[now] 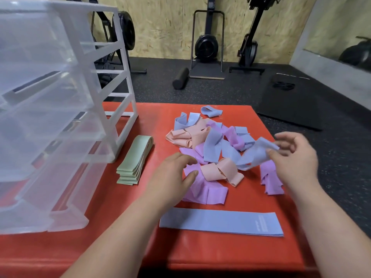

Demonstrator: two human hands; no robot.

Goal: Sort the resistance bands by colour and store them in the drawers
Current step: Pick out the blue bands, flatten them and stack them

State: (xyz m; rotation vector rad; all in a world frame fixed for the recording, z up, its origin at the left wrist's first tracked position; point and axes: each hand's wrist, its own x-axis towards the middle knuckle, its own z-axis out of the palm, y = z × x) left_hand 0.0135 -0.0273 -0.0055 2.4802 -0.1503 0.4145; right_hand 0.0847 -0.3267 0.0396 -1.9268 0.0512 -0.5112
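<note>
A jumbled heap of blue, pink and purple resistance bands (216,149) lies in the middle of the red mat (200,255). My right hand (293,155) pinches one twisted blue band (255,155) at its upper end, lifted off the heap. My left hand (172,177) rests with relaxed fingers on the heap's near left edge, touching purple bands (204,191). A flat blue band (220,223) lies stretched out near me. A neat stack of green bands (134,161) sits left of the heap, beside the clear plastic drawer unit (50,117).
The drawer unit stands at the left with several drawers pulled out toward me. One separate blue band (210,111) lies at the mat's far edge. Beyond the mat are dark gym flooring, a foam roller (180,78), rowing machines and a black floor mat (297,103).
</note>
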